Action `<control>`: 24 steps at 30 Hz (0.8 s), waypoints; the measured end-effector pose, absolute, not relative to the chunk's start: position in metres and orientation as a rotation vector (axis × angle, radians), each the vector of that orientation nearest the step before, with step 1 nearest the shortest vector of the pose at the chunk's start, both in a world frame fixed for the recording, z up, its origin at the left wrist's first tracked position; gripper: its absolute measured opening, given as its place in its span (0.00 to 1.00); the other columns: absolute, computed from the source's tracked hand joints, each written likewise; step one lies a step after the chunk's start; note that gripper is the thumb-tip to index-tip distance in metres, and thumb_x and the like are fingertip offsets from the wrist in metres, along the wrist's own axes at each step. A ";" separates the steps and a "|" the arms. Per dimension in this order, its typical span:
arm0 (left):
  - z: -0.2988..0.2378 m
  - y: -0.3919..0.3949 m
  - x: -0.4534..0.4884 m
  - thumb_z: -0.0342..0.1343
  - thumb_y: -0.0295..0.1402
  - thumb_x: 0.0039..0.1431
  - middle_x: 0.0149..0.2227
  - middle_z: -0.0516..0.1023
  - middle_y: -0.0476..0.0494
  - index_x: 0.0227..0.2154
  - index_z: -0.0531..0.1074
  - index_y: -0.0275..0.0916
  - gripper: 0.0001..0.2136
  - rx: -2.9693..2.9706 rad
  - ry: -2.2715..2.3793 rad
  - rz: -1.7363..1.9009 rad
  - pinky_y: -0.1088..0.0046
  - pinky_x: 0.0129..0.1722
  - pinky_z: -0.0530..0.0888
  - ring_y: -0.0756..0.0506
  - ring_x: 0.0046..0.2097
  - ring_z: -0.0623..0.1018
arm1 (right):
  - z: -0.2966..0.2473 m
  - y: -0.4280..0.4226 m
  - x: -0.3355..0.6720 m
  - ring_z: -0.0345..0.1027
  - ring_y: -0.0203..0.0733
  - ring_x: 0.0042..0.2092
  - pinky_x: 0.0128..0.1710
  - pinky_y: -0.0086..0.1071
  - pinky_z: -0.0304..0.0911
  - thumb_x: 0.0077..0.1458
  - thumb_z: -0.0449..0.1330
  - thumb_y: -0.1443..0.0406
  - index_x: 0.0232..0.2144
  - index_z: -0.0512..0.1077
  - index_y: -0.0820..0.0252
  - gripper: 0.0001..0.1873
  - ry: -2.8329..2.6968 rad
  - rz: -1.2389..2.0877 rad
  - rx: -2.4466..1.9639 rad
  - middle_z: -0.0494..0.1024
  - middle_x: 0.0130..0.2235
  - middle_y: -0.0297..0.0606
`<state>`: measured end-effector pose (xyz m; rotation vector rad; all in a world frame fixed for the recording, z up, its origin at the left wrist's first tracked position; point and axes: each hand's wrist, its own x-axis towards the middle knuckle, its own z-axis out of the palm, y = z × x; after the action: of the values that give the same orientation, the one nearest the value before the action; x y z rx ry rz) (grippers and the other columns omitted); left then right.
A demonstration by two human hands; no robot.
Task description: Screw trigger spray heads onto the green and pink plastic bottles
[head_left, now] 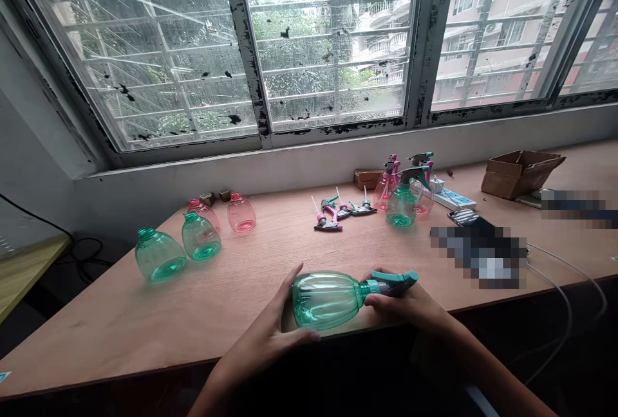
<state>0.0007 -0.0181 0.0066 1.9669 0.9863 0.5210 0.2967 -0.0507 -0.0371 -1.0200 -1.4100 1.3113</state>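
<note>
A green see-through spray bottle (326, 298) lies on its side at the near edge of the wooden table (251, 275). My left hand (270, 333) wraps round the bottle's base from below. At the bottle's neck, my right hand (403, 304) grips the teal and grey trigger head (393, 280), which sits on the neck and points right. Both hands are closed on the bottle.
Two green bottle bodies (159, 255) and two pink ones (240, 213) stand at the left without heads. Loose trigger heads (338, 212) lie mid-table. Assembled bottles (403, 201) stand further right, near a power strip (454, 199), a cardboard box (519, 174) and a white cable (564, 288).
</note>
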 end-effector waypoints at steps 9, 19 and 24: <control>0.007 -0.017 -0.002 0.49 0.51 0.66 0.74 0.39 0.45 0.71 0.39 0.42 0.39 1.928 0.955 0.574 0.57 0.71 0.45 0.38 0.73 0.42 | -0.035 -0.051 0.297 0.67 0.35 0.27 0.26 0.27 0.61 0.52 0.70 0.57 0.41 0.71 0.60 0.19 -1.448 1.307 -1.009 0.72 0.26 0.28; 0.010 -0.020 0.003 0.71 0.35 0.48 0.73 0.47 0.42 0.70 0.31 0.50 0.58 1.981 0.937 0.493 0.53 0.70 0.50 0.34 0.72 0.49 | -0.035 -0.050 0.297 0.62 0.36 0.26 0.25 0.30 0.58 0.52 0.69 0.54 0.40 0.72 0.58 0.18 -1.470 1.218 -1.061 0.69 0.27 0.28; 0.007 -0.016 -0.003 0.58 0.47 0.61 0.72 0.48 0.39 0.71 0.34 0.44 0.45 1.964 0.827 0.514 0.53 0.70 0.48 0.36 0.72 0.50 | -0.035 -0.051 0.297 0.64 0.37 0.27 0.27 0.30 0.58 0.52 0.69 0.54 0.40 0.71 0.58 0.19 -1.476 1.251 -1.049 0.70 0.28 0.29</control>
<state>-0.0035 -0.0156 0.0066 1.9644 0.8274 0.5141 0.2973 -0.0508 -0.0347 -1.0488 -1.4762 1.2507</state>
